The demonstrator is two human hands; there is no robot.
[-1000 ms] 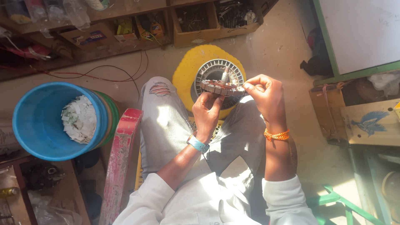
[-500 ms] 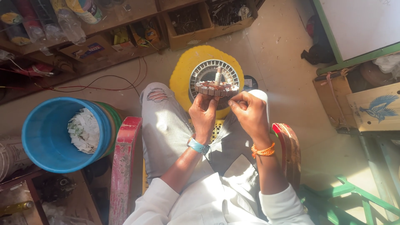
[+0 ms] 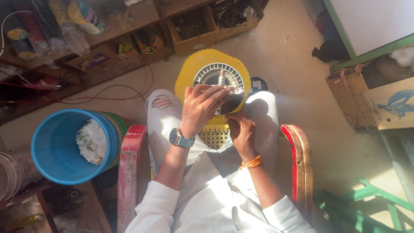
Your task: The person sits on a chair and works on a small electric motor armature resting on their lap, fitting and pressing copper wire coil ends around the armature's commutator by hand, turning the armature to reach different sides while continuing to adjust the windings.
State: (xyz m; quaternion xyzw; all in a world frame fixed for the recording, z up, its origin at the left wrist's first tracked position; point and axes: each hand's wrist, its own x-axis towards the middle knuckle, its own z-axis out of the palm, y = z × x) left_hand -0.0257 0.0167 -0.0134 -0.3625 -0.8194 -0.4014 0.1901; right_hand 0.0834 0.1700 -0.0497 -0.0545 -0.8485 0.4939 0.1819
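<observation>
Motor stator, a round grey metal ring with slotted teeth and a central shaft, sits on a yellow scalloped plastic disc over the person's knees, just beyond both hands.

Head view: left hand lies across the near rim of the stator, fingers curled and closed on a small bundle of copper-coloured winding at the ring's edge. Right hand sits lower, nearer the body, just beneath the ring; fingers bent inward, what they pinch is hidden. A wristwatch with a pale strap is on the left wrist, an orange thread band on the right. Blue plastic bucket holding white scraps stands well out from the left hand.

Step in hand, as I judge it: working the winding at the stator rim. Next move likely calls for a steady pinch from the right hand while the left holds the ring.

Against half a second ago: the right hand has dropped from beside the stator to below it; the left has moved up onto the rim.
</observation>
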